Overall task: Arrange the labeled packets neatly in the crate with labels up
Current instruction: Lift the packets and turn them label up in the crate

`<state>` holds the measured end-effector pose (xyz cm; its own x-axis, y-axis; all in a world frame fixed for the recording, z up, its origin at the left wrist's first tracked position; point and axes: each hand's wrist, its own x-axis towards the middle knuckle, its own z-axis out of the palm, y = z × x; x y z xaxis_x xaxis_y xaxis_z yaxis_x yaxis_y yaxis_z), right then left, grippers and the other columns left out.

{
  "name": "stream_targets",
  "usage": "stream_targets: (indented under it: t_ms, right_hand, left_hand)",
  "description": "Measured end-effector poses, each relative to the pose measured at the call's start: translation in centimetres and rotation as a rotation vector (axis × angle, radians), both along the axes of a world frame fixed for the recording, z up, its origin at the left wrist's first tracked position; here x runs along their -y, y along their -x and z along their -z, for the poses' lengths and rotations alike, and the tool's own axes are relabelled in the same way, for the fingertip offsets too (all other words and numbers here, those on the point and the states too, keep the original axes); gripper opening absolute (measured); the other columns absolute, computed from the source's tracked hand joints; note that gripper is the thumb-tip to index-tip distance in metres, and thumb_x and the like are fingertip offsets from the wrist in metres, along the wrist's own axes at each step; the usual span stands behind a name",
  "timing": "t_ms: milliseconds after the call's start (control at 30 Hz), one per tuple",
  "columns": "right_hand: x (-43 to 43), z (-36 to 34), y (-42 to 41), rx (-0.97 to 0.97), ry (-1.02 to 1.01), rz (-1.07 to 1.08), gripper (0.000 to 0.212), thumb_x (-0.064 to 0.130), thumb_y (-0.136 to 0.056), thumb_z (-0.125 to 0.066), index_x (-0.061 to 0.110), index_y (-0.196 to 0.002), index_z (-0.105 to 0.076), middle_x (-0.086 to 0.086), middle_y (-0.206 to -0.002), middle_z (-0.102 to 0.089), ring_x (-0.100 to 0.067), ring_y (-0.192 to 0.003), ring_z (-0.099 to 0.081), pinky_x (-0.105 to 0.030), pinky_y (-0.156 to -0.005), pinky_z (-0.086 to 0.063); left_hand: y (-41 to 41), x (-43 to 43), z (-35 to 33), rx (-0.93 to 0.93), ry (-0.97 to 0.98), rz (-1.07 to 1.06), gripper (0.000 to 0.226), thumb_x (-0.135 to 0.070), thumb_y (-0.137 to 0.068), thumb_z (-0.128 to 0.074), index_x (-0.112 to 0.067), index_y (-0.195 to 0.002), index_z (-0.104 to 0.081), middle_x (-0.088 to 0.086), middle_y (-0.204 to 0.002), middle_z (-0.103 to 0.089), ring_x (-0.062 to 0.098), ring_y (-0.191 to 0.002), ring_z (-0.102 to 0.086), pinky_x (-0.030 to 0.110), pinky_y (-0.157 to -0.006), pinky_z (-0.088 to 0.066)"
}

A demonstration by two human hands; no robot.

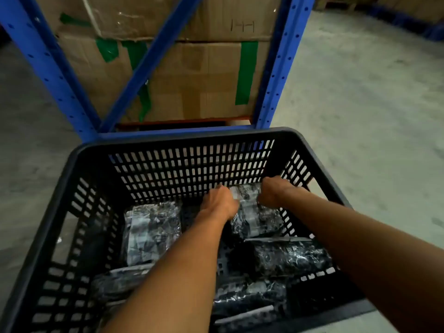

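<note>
Here my two hands are inside the black crate (72, 169), a plastic box with slotted, lattice-like walls and a thick smooth rim. Both hands are closed on one packet (249, 212) at about 1 o'clock on the crate floor, close to the far wall. My left hand (217, 203) pinches its left edge and my right hand (276, 192) grips its right edge, so the hands stand apart with the packet between them. The packet is a shiny, wrinkled clear bag with dark contents; a pale patch shows on top, but it is too blurred to read.

More packets of the same glossy crinkled film lie in the crate: a second packet (151, 231) at 10 o'clock, flat, with a pale face up; a third packet (288, 258) at 4 o'clock, dark and bulging; a fourth packet (247, 296) at 6 o'clock; and a fifth packet (115, 284) at 7 o'clock, partly hidden by my left forearm. My forearms cross over the middle of the crate and cover part of its floor.

Behind the crate, at 12 o'clock, stands a blue metal rack (278, 68) with punched holes and a diagonal brace. In it sit brown cardboard boxes (192, 75), rough and dented, with strips of green tape (246, 73). The floor (360, 92) is grey concrete.
</note>
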<state>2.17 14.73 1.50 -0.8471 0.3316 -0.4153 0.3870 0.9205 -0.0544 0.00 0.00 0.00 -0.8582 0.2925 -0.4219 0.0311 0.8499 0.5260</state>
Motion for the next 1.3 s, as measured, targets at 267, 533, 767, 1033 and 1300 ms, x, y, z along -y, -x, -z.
stream_targets:
  t_ms: [267, 533, 767, 1033, 1300]
  right_hand:
    - [0.4, 4.1, 1.8, 0.051, 0.078, 0.132, 0.033, 0.029, -0.091, -0.06, 0.007, -0.116, -0.056, -0.012, -0.115, -0.056, -0.024, -0.097, -0.058, -0.031, -0.075, -0.045]
    - [0.7, 6.0, 1.5, 0.025, 0.017, 0.286, 0.108, 0.056, -0.082, -0.064, -0.004, -0.15, -0.006, -0.031, -0.132, -0.05, -0.036, -0.111, -0.058, -0.038, -0.087, -0.056]
    - [0.8, 4.2, 1.3, -0.086, 0.41, 0.511, 0.093, 0.058, -0.078, -0.059, 0.01, -0.149, -0.024, -0.027, -0.139, -0.046, -0.039, -0.114, -0.055, -0.045, -0.094, -0.051]
    - [1.6, 0.3, 0.8, -0.306, 1.001, 0.992, 0.078, 0.072, -0.087, -0.033, 0.018, -0.144, -0.04, -0.024, -0.14, -0.05, -0.046, -0.123, -0.05, -0.065, -0.102, -0.039]
    - [2.4, -0.9, -1.3, -0.259, 1.032, 0.959, 0.017, 0.021, -0.082, -0.045, 0.01, -0.093, -0.051, -0.01, -0.089, -0.065, -0.026, -0.077, -0.064, -0.036, -0.069, -0.055]
  left_hand:
    - [0.8, -0.9, 4.4, 0.413, -0.123, -0.167, 0.107, -0.037, -0.084, -0.073, -0.011, -0.156, 0.001, 0.015, -0.156, -0.034, 0.035, -0.135, -0.044, 0.046, -0.106, -0.045]
    - [1.0, -1.9, 5.9, 0.412, -0.107, -0.296, 0.077, -0.03, -0.082, -0.077, -0.002, -0.142, -0.038, 0.013, -0.143, -0.049, 0.029, -0.126, -0.052, 0.031, -0.106, -0.045]
    - [0.9, 0.2, 5.2, 0.304, -0.213, -0.406, 0.084, -0.014, -0.076, -0.082, -0.006, -0.144, -0.033, 0.011, -0.141, -0.05, 0.029, -0.124, -0.051, 0.033, -0.104, -0.044]
    - [0.4, 1.7, 1.9, 0.332, -0.544, -0.641, 0.044, 0.009, -0.083, -0.058, -0.012, -0.121, -0.055, 0.01, -0.115, -0.064, 0.027, -0.097, -0.063, 0.052, -0.085, -0.058]
    - [0.4, 3.2, -0.9, 0.477, -0.904, -0.915, 0.032, -0.033, -0.082, -0.059, -0.01, -0.103, -0.06, 0.019, -0.116, -0.068, 0.037, -0.107, -0.065, 0.059, -0.095, -0.05]
